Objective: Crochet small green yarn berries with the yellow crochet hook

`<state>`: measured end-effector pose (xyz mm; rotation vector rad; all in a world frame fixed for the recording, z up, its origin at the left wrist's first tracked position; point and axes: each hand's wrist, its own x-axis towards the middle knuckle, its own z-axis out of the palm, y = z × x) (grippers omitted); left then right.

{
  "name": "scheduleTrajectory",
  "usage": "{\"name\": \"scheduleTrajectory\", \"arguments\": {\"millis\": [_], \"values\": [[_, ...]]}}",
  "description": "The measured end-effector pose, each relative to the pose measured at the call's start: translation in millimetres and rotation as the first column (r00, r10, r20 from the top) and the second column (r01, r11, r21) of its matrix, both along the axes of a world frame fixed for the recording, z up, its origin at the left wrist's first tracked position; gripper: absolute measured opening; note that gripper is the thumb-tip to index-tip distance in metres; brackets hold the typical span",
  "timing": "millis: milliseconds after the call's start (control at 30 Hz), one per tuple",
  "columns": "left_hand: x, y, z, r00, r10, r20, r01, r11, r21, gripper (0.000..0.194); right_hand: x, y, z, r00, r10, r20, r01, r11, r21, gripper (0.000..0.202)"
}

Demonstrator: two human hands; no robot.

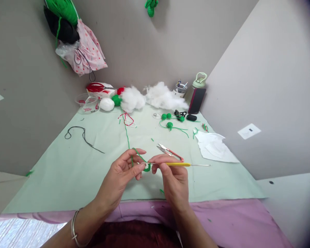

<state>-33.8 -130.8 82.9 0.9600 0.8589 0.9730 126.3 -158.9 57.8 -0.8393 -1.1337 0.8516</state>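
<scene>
My left hand (125, 168) pinches a small green crochet piece (147, 168), with green yarn looped over its fingers. My right hand (173, 177) is closed round a crochet hook with a yellow handle (179, 164). The hook's thin metal tip reaches left to the green piece, between the two hands. From my left hand the green yarn (126, 132) runs back across the cloth to a green yarn ball (116, 100). Small orange-handled snips (170, 152) lie just behind my right hand.
White stuffing (133, 99), a white yarn ball (107, 104) and red scissors (96, 87) are at the back. Green crocheted balls (169, 125), a bottle (199, 81), a phone (197, 100) and white sheets (215, 146) sit to the right. A black cord (84, 136) lies left.
</scene>
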Motion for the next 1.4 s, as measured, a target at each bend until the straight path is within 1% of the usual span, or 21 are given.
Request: {"name": "scheduleTrajectory", "arguments": {"millis": [100,200,267,300,333,400,467,500,533,600,700,767,833,900,967,1000,1033,1100,1200,1300,1400], "values": [[-2.4,1.2,2.0,0.997,-0.018,-0.072,0.022,0.999,0.046,0.044,2.2,1.8,1.6,0.999,0.025,-0.026,-0.025,1.0,-0.005,0.017],[-4.1,1.3,4.7,0.994,-0.059,-0.09,0.061,0.998,0.029,0.066,5.1,2.5,4.3,0.998,0.033,-0.056,-0.034,0.999,-0.009,0.02],[-4.1,0.2,6.1,0.995,-0.059,-0.084,0.061,0.998,0.028,0.069,7.3,0.7,5.2,1.0,-0.009,0.024,0.008,1.0,0.023,0.02],[-3.7,-0.8,6.6,0.996,-0.039,-0.079,0.042,0.998,0.037,0.068,8.2,-1.2,5.0,0.991,-0.045,0.126,0.036,0.997,0.068,0.02],[-2.9,-2.0,7.0,0.998,-0.017,-0.068,0.02,0.999,0.045,0.068,8.9,-3.6,4.4,0.961,-0.098,0.26,0.062,0.988,0.142,0.021],[-0.8,-4.6,7.7,1.0,0.001,-0.01,-0.001,1.0,0.022,0.069,8.8,-9.6,1.9,0.815,-0.245,0.524,0.076,0.944,0.322,0.031],[1.5,-6.3,8.8,0.994,-0.052,0.095,0.06,0.995,-0.074,0.07,6.7,-15.1,-1.1,0.661,-0.383,0.645,0.06,0.884,0.463,0.045],[2.3,-6.5,9.5,0.984,-0.093,0.154,0.114,0.985,-0.132,0.07,5.3,-16.8,-2.0,0.635,-0.43,0.642,0.074,0.861,0.503,0.049],[2.7,-6.2,10.1,0.971,-0.127,0.204,0.165,0.97,-0.179,0.068,3.9,-17.6,-2.4,0.649,-0.451,0.612,0.106,0.851,0.515,0.049],[2.5,-4.4,11.0,0.957,-0.147,0.25,0.206,0.952,-0.226,0.065,2.5,-15.8,-0.5,0.76,-0.397,0.515,0.156,0.88,0.449,0.041],[1.1,-2.0,10.0,0.983,-0.072,0.17,0.101,0.98,-0.173,0.06,4.4,-7.3,6.4,0.938,-0.206,0.28,0.149,0.966,0.211,0.024],[1.2,-3.0,7.9,0.997,-0.016,0.079,0.021,0.997,-0.07,0.059,6.5,-1.9,9.4,0.987,-0.099,0.125,0.086,0.991,0.105,0.021],[2.9,-6.3,5.7,1.0,0.01,0.012,-0.01,1.0,0.019,0.061,6.5,-0.3,7.9,0.986,-0.092,0.14,0.078,0.991,0.107,0.02],[5.5,-9.6,4.4,1.0,0.005,0.006,-0.005,0.999,0.038,0.063,4.1,-3.0,1.9,0.915,-0.214,0.341,0.142,0.964,0.226,0.021],[7.6,-10.7,4.4,0.997,-0.044,0.07,0.046,0.998,-0.031,0.063,0.9,-7.4,-5.3,0.767,-0.407,0.496,0.191,0.883,0.428,0.032],[7.8,-10.1,4.7,0.99,-0.072,0.12,0.083,0.993,-0.086,0.062,-0.1,-9.1,-7.9,0.724,-0.471,0.504,0.207,0.845,0.493,0.036],[7.5,-8.6,5.1,0.981,-0.094,0.172,0.119,0.983,-0.142,0.059,-0.4,-10.2,-9.3,0.719,-0.491,0.492,0.216,0.83,0.513,0.038],[5.0,-4.1,5.9,0.961,-0.116,0.25,0.174,0.959,-0.226,0.052,1.5,-9.8,-8.0,0.802,-0.426,0.418,0.248,0.875,0.417,0.034],[-0.8,2.2,6.7,0.951,-0.109,0.291,0.182,0.954,-0.238,0.043,8.6,-5.4,0.6,0.955,-0.239,0.176,0.21,0.964,0.166,0.02],[-3.5,3.2,6.8,0.953,-0.104,0.286,0.166,0.965,-0.204,0.037,13.0,-2.1,7.7,0.991,-0.112,-0.08,0.113,0.993,0.015,0.017],[-0.8,-0.6,5.1,0.972,-0.09,0.219,0.12,0.984,-0.128,0.036,9.9,-2.6,8.5,0.989,-0.016,-0.148,0.014,1.0,-0.017,0.017]]}}
